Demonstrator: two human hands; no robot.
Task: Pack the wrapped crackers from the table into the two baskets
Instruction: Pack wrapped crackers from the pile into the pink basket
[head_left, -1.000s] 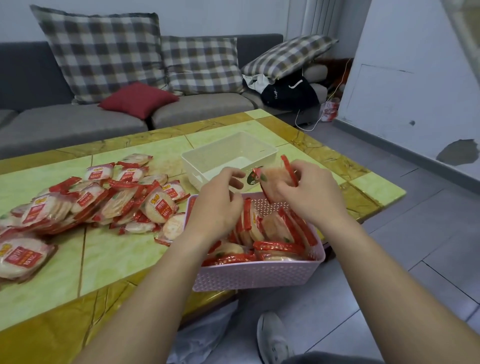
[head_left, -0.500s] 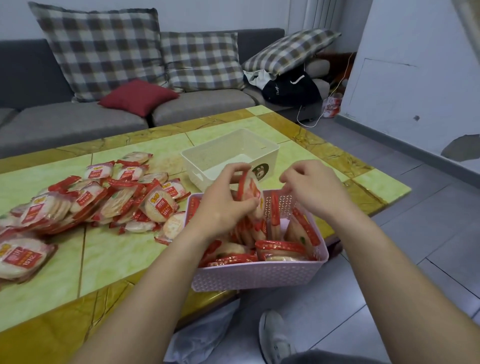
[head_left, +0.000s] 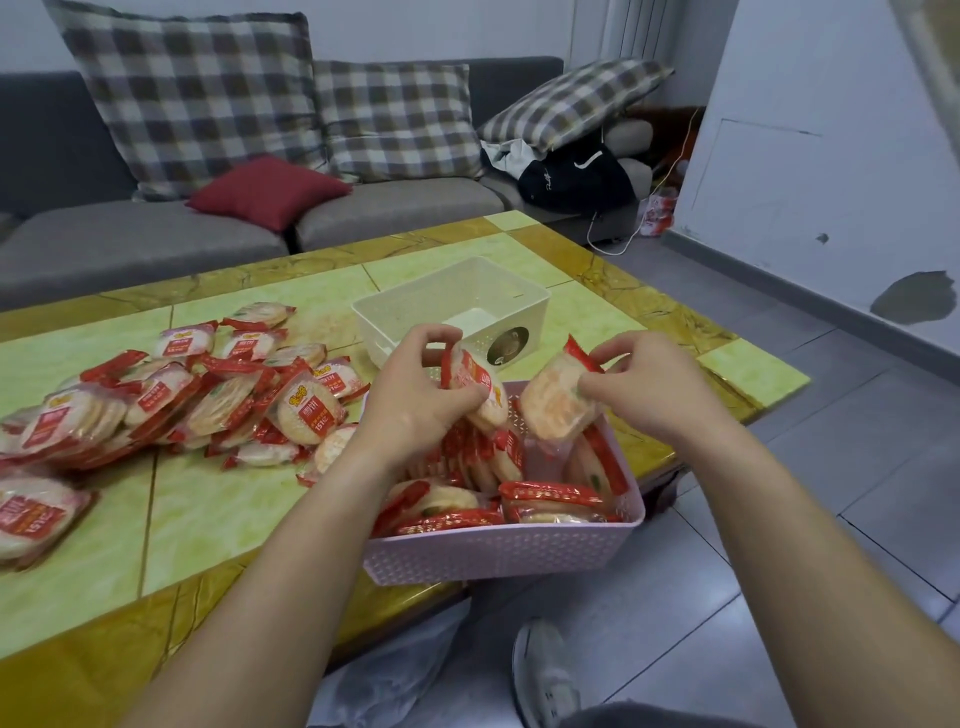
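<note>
Two things block the view of the pink basket (head_left: 498, 551): the left hand (head_left: 415, 400) and its forearm cover the basket's left interior, so the packets there cannot be counted. The loose pile of wrapped crackers (head_left: 208, 400) on the table (head_left: 208, 499) is cut off at the frame's left edge, and the print on the wrappers is too blurred to read. The white basket (head_left: 452, 291) stands just behind the pink one, its near wall partly hidden by the left fingers. Half a second earlier the left hand held its cracker packet (head_left: 475, 387) upright and no packet hung from the right hand (head_left: 639, 384); now that packet leans right, and the right hand has a second packet (head_left: 556, 405) raised above the basket's far rim. The left hand curls round its packet from the left side, knuckles up. The right hand pinches the second packet's red top seam between thumb and fingertips, so it hangs tilted.
</note>
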